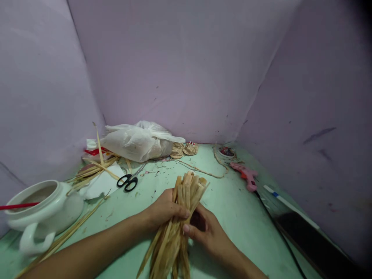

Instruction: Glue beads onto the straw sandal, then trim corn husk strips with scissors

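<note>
A bundle of dry, straw-coloured plant strips [170, 248] stands up between my hands, its cut ends fanned at the top and its long ends hanging toward me. My left hand [167, 209] is closed round the bundle's middle, thumb across the front. From the right side, my right hand [206, 228] grips the same strips just below, thumb and fingers bent against them. Some of the right fingers are hidden behind the bundle.
A white pot [64, 205] with a red stick [20, 206] stands left. Behind are black-handled scissors [128, 182], loose strips [95, 168], a white plastic bag [139, 143] and woven pieces [190, 148]. Twine [200, 170], a pink glue gun [247, 176] and its black cord [276, 228] lie right.
</note>
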The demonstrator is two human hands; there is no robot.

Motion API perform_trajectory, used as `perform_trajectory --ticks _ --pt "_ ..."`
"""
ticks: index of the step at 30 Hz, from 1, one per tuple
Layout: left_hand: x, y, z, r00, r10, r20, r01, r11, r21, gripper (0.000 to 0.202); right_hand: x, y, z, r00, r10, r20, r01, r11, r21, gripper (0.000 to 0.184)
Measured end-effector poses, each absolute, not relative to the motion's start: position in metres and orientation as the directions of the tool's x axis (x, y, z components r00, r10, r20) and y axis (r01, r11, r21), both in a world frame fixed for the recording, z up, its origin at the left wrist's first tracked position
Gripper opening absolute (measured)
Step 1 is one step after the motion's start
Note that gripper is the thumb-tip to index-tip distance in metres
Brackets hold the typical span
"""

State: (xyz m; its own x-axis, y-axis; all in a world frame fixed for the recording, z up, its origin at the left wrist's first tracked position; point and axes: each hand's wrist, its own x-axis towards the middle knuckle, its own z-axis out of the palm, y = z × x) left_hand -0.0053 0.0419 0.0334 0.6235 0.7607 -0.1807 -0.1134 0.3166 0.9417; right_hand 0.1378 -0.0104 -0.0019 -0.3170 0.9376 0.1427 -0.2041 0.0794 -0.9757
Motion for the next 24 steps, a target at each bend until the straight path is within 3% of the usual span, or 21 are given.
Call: perform_trajectory --ticks 7,12,18,24 --pt "-0.040 0.004 0.029 0.560 0.766 -0.316 -0.254 0.521 0.815 0.038 0.130 -0.024 0.004 -0.381 0.917 0.118 0.020 0.136 -0.991 0.038" --pt "-0.066 -0.042 0.034 0.412 0.837 -0.360 -0.274 0.491 0.827 0.050 0.122 -0.040 0.009 -0.456 0.886 0.085 0.077 0.134 -0.988 0.036" --pt "-0.060 -0.044 0.043 0.409 0.869 -0.279 -0.116 0.353 0.928 0.046 0.117 -0.041 0.009 -0.399 0.917 0.004 -0.177 -0.073 -0.981 0.029" --pt "-0.012 -0.015 0.045 0.310 0.903 -0.297 -0.143 0.353 0.925 0.045 0.127 -0.028 0.016 -0.245 0.970 -0.005 -0.280 -0.076 -0.957 0.041"
